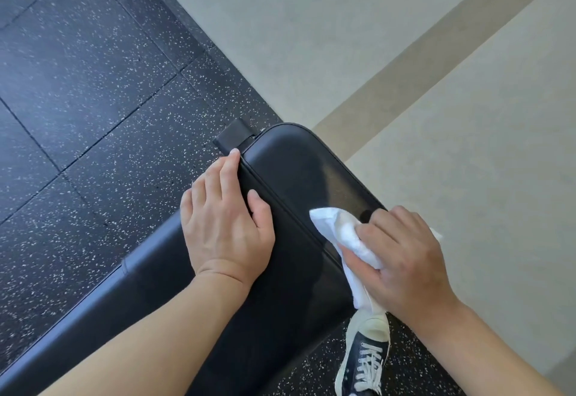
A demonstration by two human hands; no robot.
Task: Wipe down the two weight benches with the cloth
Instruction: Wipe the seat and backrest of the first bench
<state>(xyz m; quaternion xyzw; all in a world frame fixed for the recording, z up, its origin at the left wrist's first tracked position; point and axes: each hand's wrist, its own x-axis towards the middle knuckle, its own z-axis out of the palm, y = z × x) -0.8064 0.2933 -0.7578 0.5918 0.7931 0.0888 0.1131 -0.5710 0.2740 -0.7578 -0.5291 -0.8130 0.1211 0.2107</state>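
Seen from above: black padded weight bench [290, 177] running from the lower left of the frame up to its rounded end at centre, over dark speckled rubber floor [93, 84], with pale flooring [405, 53] filling the upper right. Probably heavy and steady, its vinyl-looking cover smooth and slightly slick, firm yet giving under pressure. White cloth [339, 233], right of centre on the pad, bunched and creased; likely light, soft and limp, best taken as a wad in the palm rather than by a corner. Right hand [402, 258] at centre right, fingers curled around the cloth, pressing it onto the pad near the right edge. Left hand [224, 218] at centre, fingers straight along the pad's left side, thumb resting on top, holding nothing, seemingly bracing. One laced sneaker [364, 361] at bottom right. Second bench not clearly told apart.
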